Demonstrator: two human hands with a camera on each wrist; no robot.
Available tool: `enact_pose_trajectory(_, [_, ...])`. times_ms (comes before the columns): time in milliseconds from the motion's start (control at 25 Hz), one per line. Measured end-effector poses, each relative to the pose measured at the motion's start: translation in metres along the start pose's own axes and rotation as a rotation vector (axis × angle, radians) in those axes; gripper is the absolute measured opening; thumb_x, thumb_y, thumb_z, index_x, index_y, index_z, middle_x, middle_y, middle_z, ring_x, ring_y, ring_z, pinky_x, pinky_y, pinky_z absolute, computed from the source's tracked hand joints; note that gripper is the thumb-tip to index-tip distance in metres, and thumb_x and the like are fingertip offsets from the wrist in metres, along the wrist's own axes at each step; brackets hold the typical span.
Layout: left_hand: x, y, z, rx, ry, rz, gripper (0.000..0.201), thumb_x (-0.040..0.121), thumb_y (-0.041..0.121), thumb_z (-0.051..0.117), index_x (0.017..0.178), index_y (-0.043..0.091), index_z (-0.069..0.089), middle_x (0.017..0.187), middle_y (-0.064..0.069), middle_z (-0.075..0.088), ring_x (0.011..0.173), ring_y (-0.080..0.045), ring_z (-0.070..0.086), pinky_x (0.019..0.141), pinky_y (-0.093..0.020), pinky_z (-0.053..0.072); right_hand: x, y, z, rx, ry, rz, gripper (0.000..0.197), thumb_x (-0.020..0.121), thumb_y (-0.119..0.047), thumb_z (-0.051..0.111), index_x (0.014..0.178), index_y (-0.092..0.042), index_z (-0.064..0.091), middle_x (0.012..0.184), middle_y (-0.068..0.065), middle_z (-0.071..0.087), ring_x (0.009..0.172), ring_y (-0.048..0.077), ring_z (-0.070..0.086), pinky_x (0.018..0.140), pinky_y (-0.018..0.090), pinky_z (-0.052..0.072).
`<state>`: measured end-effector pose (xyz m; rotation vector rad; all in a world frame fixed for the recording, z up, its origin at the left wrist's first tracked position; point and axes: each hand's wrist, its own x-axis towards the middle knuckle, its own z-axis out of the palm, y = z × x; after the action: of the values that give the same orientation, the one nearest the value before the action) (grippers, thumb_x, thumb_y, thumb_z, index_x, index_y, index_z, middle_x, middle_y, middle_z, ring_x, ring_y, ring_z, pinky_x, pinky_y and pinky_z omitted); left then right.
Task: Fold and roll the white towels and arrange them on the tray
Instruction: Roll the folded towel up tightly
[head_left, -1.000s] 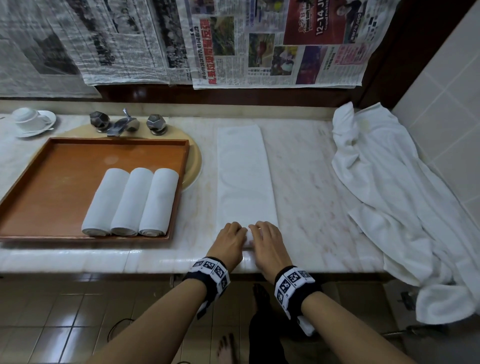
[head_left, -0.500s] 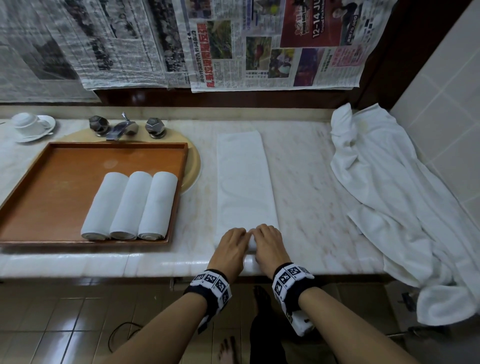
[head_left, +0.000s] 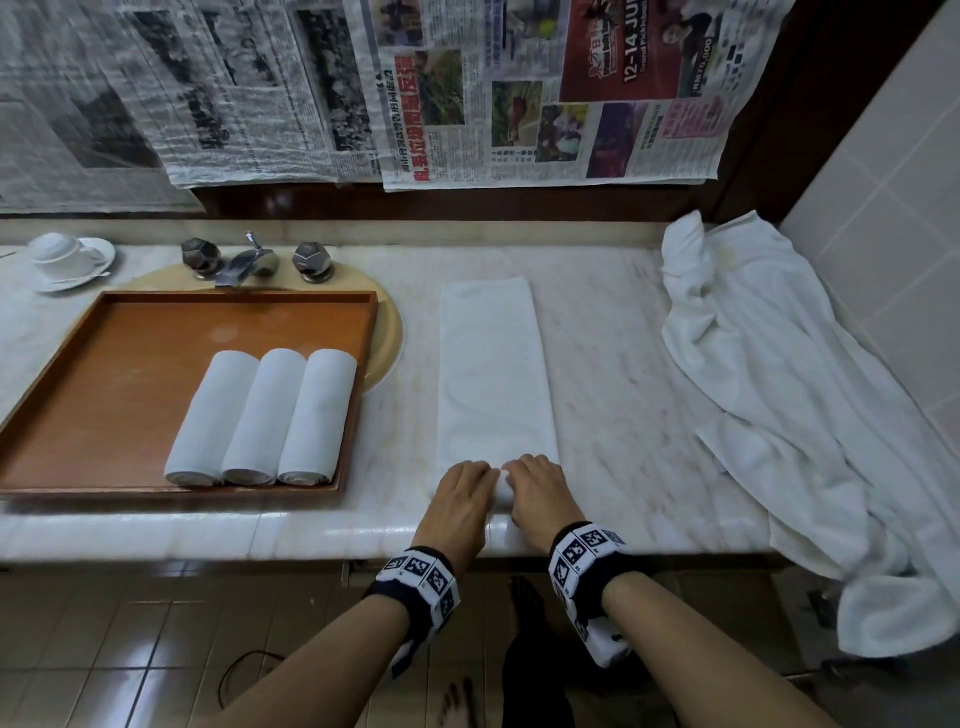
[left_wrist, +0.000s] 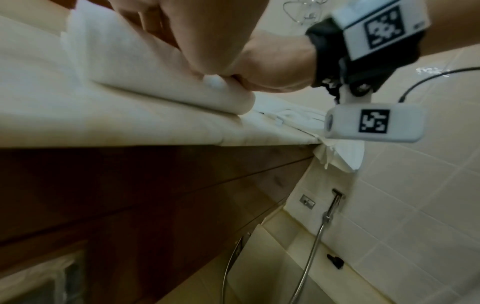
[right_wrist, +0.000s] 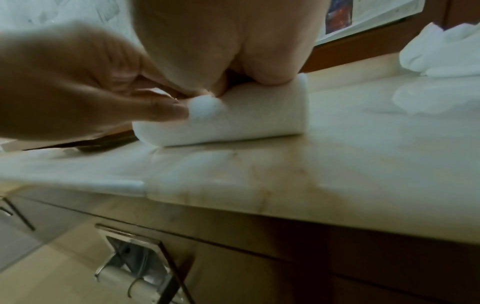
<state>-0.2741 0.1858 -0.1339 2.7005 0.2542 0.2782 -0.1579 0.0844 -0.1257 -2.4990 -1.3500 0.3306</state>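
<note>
Cup on saucer (head_left: 62, 257), faucet (head_left: 248, 264), newspapers (head_left: 519, 88) above marble counter (head_left: 623, 364).

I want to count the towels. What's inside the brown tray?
Three rolled white towels lie side by side against the right wall of the brown tray. The rest shows bare wood. The tray floor beneath the rolls is covered, so nothing there can be seen.

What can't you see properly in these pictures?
- Head view: the rolled end of the folded towel is mostly hidden under the left hand and right hand.
- Head view: the newspaper small print is too tiny to read.
- Head view: the loose towel pile is cut off at the right edge.
</note>
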Motion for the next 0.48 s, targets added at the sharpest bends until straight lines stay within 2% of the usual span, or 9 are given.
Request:
enact_pose_trajectory(80, [0.004,-0.006,-0.002,-0.013,-0.003,0.001,0.067,0.048,-0.011,0.076,0.112,0.005,0.06,0.105,-0.01,0.063,0.098,-0.024,0.053,0.091,-0.029,0.044,-0.007,-0.004,0.003,0.002,0.059,0.001,0.035,0.085,-0.002,0.052,0.119,-0.007,0.057,0.117,0.009,0.056,0.11,0.027,0.05,0.098,0.034,0.036])
enact_pose_trajectory(160, [0.02,-0.01,-0.009,0.021,-0.046,-0.021,0.053,0.061,-0.011,0.07,0.112,0.004,0.065,0.106,-0.01,0.065,0.098,-0.028,0.059,0.091,-0.03,0.046,-0.012,-0.004,0.014,-0.037,0.101,-0.026,0.044,0.076,-0.005,0.061,0.119,-0.004,0.058,0.117,0.011,0.057,0.108,0.028,0.053,0.101,0.038,0.035])
enact_pose_trajectory(280, [0.044,-0.011,-0.019,0.091,-0.152,-0.045,0.048,0.083,-0.005,0.051,0.129,0.009,0.057,0.124,-0.007,0.059,0.115,-0.026,0.051,0.1,-0.029,0.037,-0.007,-0.002,0.016,-0.048,0.112,-0.006,0.059,0.058,0.005,0.066,0.116,-0.004,0.06,0.109,0.01,0.06,0.099,0.03,0.059,0.099,0.038,0.033])
enact_pose_trajectory(320, [0.048,-0.012,-0.019,0.092,-0.161,-0.07,0.046,0.087,-0.003,0.048,0.131,0.01,0.054,0.127,-0.007,0.056,0.117,-0.025,0.048,0.101,-0.028,0.035,-0.002,-0.002,0.009,-0.032,0.095,0.005,0.058,0.058,0.007,0.064,0.115,-0.005,0.061,0.107,0.009,0.06,0.098,0.03,0.059,0.097,0.036,0.035])
enact_pose_trajectory(400, [0.043,-0.007,-0.018,0.072,-0.089,-0.102,0.042,0.09,-0.001,0.048,0.13,0.006,0.053,0.128,-0.009,0.055,0.118,-0.026,0.048,0.1,-0.03,0.039,0.007,-0.001,-0.005,-0.044,-0.006,0.025,0.05,0.074,0.005,0.056,0.121,-0.01,0.056,0.115,0.006,0.056,0.108,0.028,0.053,0.099,0.034,0.034])
enact_pose_trajectory(480, [0.026,-0.002,-0.012,0.007,0.003,-0.047,0.038,0.086,-0.001,0.057,0.124,0.003,0.057,0.118,-0.013,0.059,0.11,-0.029,0.053,0.095,-0.034,0.046,0.013,-0.002,-0.013,-0.087,-0.067,0.036,0.039,0.088,-0.005,0.047,0.126,-0.014,0.05,0.124,0.003,0.051,0.117,0.024,0.045,0.102,0.033,0.029])
